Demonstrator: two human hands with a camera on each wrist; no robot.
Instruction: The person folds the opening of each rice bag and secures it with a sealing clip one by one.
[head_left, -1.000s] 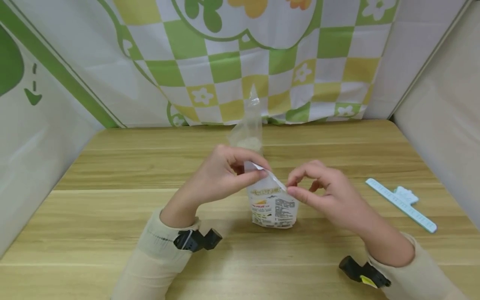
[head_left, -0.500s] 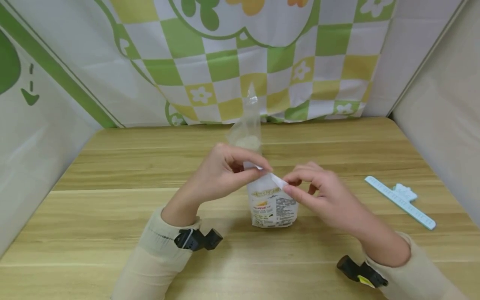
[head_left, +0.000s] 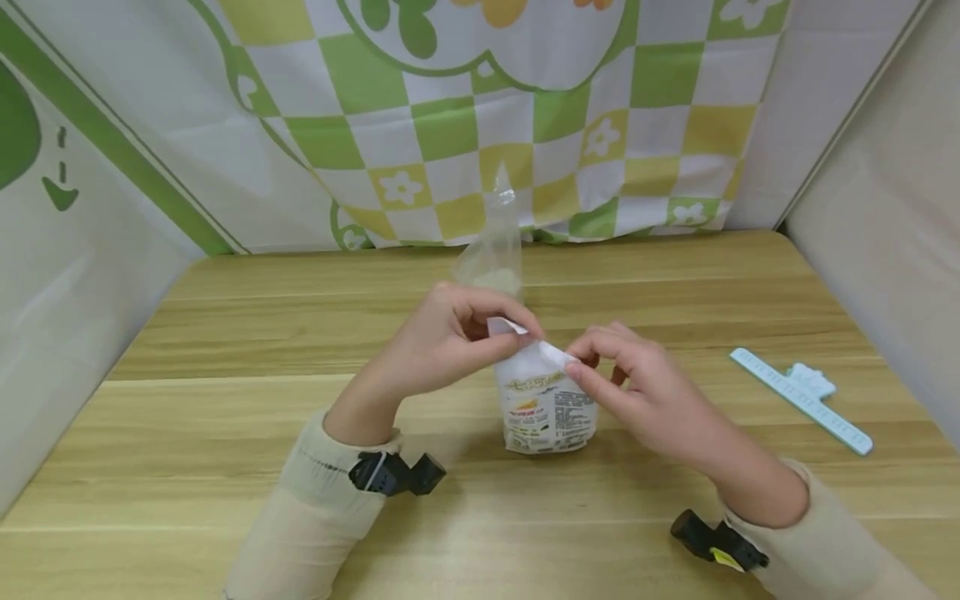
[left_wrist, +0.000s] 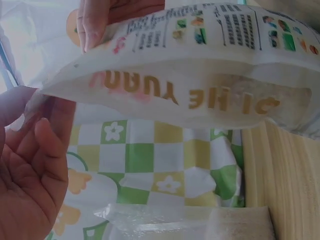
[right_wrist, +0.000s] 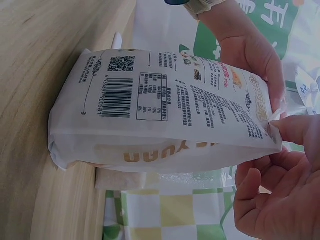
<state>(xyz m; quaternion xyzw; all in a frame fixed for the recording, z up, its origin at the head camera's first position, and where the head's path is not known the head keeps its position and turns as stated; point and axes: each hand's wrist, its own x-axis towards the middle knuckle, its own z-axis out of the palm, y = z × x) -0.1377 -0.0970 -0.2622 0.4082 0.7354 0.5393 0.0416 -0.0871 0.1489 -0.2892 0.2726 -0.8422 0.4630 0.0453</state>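
A white printed paper food bag (head_left: 551, 421) stands upright on the table between the hands. My left hand (head_left: 431, 346) pinches the left part of its top edge between thumb and fingers. At the right end of that edge, my right hand (head_left: 652, 387) pinches the corner, where a narrow white strip is folded over. In the right wrist view, the bag's barcode panel (right_wrist: 117, 97) and gold-lettered side face the camera. The left wrist view shows the bag's other side (left_wrist: 180, 95), with my left fingers and thumb at its corner.
Behind the paper bag stands a clear plastic bag (head_left: 498, 250) with pale contents and a pointed top. To the right of the hands lies a light blue long-bar bag clip (head_left: 798, 400). A green-and-yellow checked cloth (head_left: 442, 129) hangs beyond the table's far edge.
The strip along the bag's top right has turned over and looks wider. My right hand has shifted slightly left, still pinching the corner; my left hand has barely moved.
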